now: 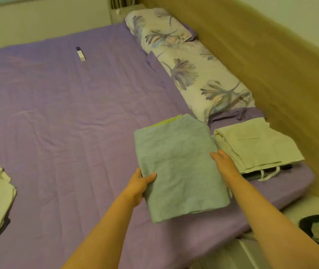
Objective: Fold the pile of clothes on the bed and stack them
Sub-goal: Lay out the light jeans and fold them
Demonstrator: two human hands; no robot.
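Between both hands sits a folded blue towel (178, 167) on the bed (67, 113); left hand (139, 185) pinches its edge, right hand (223, 164) lies flat, fingers straight, beside a cream stack (255, 146).

- a home bedroom
- a wide bed (61, 105) under a purple sheet
- a floral pillow (185, 61) against a wooden headboard (261, 61)
- plain pale walls
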